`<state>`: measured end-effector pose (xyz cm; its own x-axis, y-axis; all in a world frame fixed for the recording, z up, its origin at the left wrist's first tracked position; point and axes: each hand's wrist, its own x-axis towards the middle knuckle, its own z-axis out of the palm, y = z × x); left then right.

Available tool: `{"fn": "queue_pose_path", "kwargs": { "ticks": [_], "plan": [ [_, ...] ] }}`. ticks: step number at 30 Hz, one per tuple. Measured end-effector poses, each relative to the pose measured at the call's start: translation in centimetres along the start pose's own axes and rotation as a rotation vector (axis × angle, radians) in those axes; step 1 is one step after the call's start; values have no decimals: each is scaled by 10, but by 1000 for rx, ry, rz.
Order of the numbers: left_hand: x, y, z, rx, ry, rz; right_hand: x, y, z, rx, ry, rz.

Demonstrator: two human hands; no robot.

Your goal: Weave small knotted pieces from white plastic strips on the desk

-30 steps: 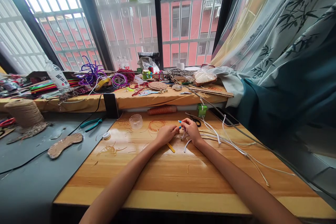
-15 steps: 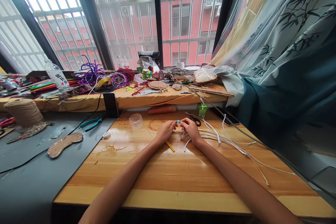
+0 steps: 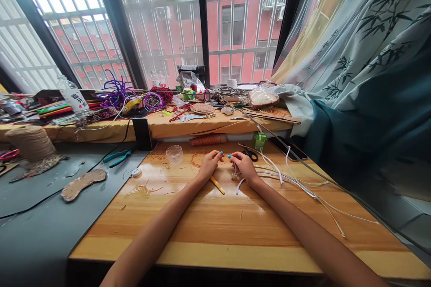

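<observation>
Over the middle of the wooden table, my left hand (image 3: 209,164) is closed in a pinch at the thumb and fingertips; what it pinches, if anything, is too small to make out. A short gap separates it from my right hand (image 3: 244,167), which is closed on a white cord. A bit of white shows at the right fingertips, and a bent piece of white cord (image 3: 239,186) hangs below that palm. A flat yellow stick (image 3: 218,186) lies on the table just below my left hand. Behind my right hand are black-handled scissors (image 3: 252,155), partly hidden.
White cords (image 3: 299,186) spread across the table's right side, near a green box (image 3: 259,140) and a phone (image 3: 292,150). A clear round container (image 3: 174,155), copper-coloured wire (image 3: 197,159) and an orange-brown spool (image 3: 208,140) lie behind. Teal pliers (image 3: 116,158) rest left, on the grey surface.
My left hand has moved slightly left and up, widening the gap between the two sets of fingertips. My right hand has hardly moved.
</observation>
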<state>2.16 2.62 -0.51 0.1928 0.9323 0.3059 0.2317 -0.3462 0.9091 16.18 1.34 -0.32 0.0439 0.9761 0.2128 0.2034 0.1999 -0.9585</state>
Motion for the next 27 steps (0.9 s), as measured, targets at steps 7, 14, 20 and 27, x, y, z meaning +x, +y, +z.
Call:
{"fn": "queue_pose_path", "kwargs": {
  "ticks": [7,14,20,27],
  "plan": [
    [0,3,-1,-248,41,-80,1,2,1,-14,-6,-8],
    [1,4,-3,-354,80,-92,1,2,2,-5,9,-1],
    [-1,9,-5,-425,59,-90,1,3,0,21,35,13],
    [-3,10,-4,-422,13,-40,2,1,0,91,52,37]
  ]
}}
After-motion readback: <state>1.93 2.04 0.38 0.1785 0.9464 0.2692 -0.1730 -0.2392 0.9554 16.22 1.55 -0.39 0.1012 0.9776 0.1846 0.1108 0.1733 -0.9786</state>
